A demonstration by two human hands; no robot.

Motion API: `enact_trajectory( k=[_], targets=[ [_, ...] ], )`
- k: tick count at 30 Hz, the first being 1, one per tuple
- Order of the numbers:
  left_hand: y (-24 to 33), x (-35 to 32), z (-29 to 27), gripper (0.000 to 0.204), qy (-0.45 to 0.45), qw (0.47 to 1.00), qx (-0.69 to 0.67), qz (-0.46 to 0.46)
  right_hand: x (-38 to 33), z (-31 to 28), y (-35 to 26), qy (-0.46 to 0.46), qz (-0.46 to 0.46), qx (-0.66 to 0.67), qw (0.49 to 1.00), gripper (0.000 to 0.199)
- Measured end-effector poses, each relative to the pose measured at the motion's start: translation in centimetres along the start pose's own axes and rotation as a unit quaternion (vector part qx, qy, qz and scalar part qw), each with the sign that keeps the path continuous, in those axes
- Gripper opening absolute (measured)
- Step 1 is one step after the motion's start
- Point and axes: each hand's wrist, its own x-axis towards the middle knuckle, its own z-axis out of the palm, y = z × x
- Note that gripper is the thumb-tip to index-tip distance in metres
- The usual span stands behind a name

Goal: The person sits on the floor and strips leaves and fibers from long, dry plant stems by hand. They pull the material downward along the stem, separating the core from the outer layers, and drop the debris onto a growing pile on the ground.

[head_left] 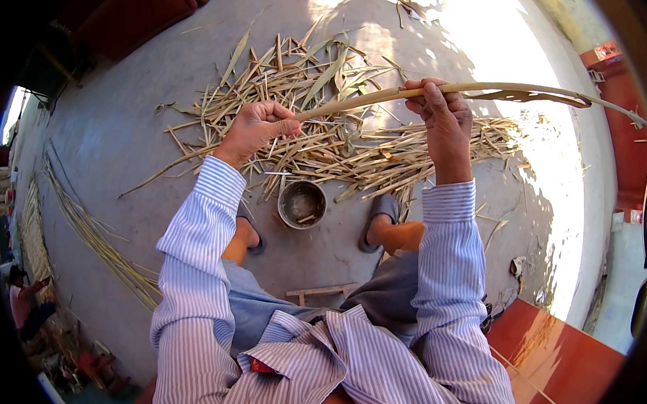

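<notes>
A long, pale tan reed stalk (355, 102) spans both my hands above the floor. My left hand (253, 134) pinches its near-left end between thumb and fingers. Farther along, my right hand (444, 124) closes around the stalk, which runs on past it to the right and bends slightly downward. A dry brown leaf sheath (530, 97) hangs along that right part. Beneath the hands spreads a heap of cut reed pieces (403, 158) and dry leaves. Between my feet stands a round metal bowl (281, 209) with water-like dark contents and a few bits of reed.
Long thin reeds (115, 259) lie in a bundle on the floor at left. A dark red sofa (141, 17) stands at the far left. Another person (28, 302) sits by the left edge. A red tiled ledge (557, 356) is at lower right, and a low wooden frame (324, 291) is near my legs.
</notes>
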Motion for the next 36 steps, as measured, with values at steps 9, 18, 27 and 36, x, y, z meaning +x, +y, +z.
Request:
enact_trajectory(
  k=[9, 18, 27, 36],
  targets=[
    [-1.0, 1.3, -5.0, 0.028, 0.196, 0.972, -0.121, 0.047, -0.9, -2.3, -0.9, -0.027, -0.042, -0.028, 0.998, 0.019],
    [3.1, 0.3, -1.0, 0.033, 0.25, 0.725, 0.549, 0.333, -0.6, -1.4, 0.9, 0.07, 0.032, 0.018, 0.997, 0.019],
    [1.4, 0.2, -1.7, 0.017, 0.108, 0.733, 0.641, 0.203, 1.5, -2.8, 1.9, 0.138, 0.093, 0.034, 0.986, 0.017],
    [1.4, 1.6, 3.1, 0.015, 0.115, 0.808, 0.489, 0.307, 0.9, -2.0, 3.1, 0.082, 0.184, 0.06, 0.978, 0.024]
  ],
)
